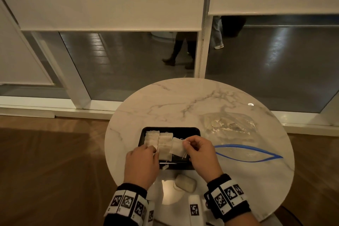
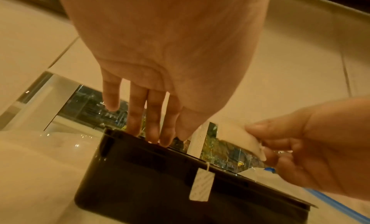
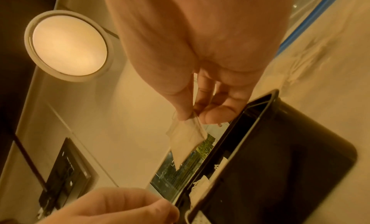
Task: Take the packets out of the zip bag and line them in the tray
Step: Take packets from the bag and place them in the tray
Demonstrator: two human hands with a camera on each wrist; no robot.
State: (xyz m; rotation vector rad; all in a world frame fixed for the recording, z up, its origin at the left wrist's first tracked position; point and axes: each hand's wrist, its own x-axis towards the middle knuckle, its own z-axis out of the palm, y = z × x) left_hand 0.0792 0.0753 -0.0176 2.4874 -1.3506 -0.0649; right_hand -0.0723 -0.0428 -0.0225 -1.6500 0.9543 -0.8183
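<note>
A black tray (image 1: 194, 130) sits on the round marble table (image 1: 165, 101). White tea-bag packets (image 1: 159, 141) lie side by side in its left half. My right hand (image 1: 184, 143) pinches another packet (image 1: 177, 146) by its corner just above the tray, to the right of the row; the right wrist view shows thumb and finger closed on this packet (image 3: 186, 137). My left hand (image 1: 153, 149) reaches over the tray's near-left edge, fingers (image 2: 152, 129) straight, tips down at the row. The clear zip bag (image 1: 236, 130) with a blue zip lies open to the right.
A paper tag (image 2: 202, 186) on a string hangs over the tray's near wall (image 2: 140, 180). A grey oblong object (image 1: 185, 182) lies by the table's near edge. Beyond the table are glass panels with blinds, and a person's legs (image 1: 176, 49) show behind the glass.
</note>
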